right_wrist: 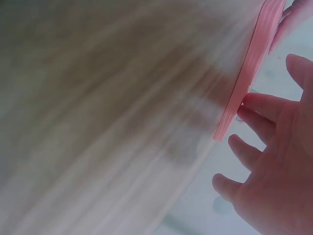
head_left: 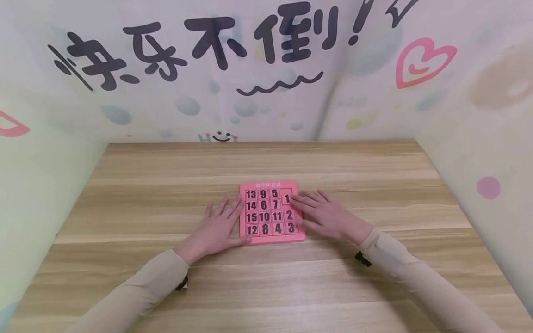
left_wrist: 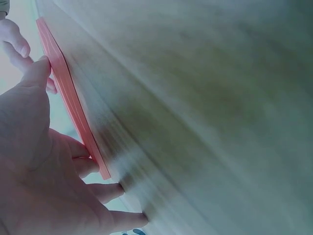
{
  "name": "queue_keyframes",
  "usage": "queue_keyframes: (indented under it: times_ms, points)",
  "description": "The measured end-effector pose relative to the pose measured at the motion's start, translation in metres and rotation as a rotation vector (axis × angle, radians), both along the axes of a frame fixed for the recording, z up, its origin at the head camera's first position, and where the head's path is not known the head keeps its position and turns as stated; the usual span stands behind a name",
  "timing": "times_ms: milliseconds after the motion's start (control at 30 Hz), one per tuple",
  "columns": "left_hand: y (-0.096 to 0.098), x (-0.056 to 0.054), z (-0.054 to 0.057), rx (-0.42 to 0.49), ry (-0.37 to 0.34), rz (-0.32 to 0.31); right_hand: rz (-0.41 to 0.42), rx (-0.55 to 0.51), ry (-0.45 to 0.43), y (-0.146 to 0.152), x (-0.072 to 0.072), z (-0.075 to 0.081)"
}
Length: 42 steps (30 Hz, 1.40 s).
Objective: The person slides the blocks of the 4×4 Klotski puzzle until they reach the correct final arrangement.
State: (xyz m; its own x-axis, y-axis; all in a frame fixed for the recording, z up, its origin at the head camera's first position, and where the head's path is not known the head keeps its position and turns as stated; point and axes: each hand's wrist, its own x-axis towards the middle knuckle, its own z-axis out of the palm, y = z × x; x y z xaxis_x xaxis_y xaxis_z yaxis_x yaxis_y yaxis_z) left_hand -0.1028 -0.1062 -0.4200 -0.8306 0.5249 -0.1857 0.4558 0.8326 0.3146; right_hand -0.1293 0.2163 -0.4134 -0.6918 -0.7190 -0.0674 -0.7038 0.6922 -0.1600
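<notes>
A pink sliding number puzzle (head_left: 271, 239) lies flat on the wooden table in the head view. Its tile marked 1 (head_left: 286, 199) sits in the right column, partway between the top two rows, with a bare strip of tray above it. My left hand (head_left: 214, 233) rests along the puzzle's left side, fingers spread and thumb at the near left corner. My right hand (head_left: 329, 215) touches tile 1 with extended fingertips, while its thumb lies by the right edge. Both wrist views show the pink side edge (left_wrist: 73, 98) beside the fingers; the numbers are hidden there.
The wood-grain table (head_left: 266, 286) extends around the puzzle on all sides. A white wall (head_left: 166, 111) with dark lettering, dots and a heart closes off the back, and pale side walls flank the table. Small black clips (head_left: 363, 259) hang at the wrists.
</notes>
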Motion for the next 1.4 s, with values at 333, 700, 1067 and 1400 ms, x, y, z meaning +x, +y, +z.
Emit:
queue_keyframes:
  times_ms: [333, 700, 1067, 1400]
  points:
    - [0.001, -0.003, -0.001, -0.008, -0.002, -0.013, -0.054, 0.015, -0.068, -0.002, -0.003, 0.001]
    - [0.000, -0.003, -0.001, -0.006, -0.006, -0.009, -0.086, 0.005, -0.121, -0.005, -0.008, 0.000]
    - [-0.003, -0.001, -0.002, -0.005, -0.007, 0.008, -0.081, 0.009, -0.143, -0.009, -0.011, 0.003]
    - [-0.001, 0.001, 0.002, -0.001, -0.016, 0.003, -0.078, -0.005, -0.130, -0.009, -0.010, 0.003]
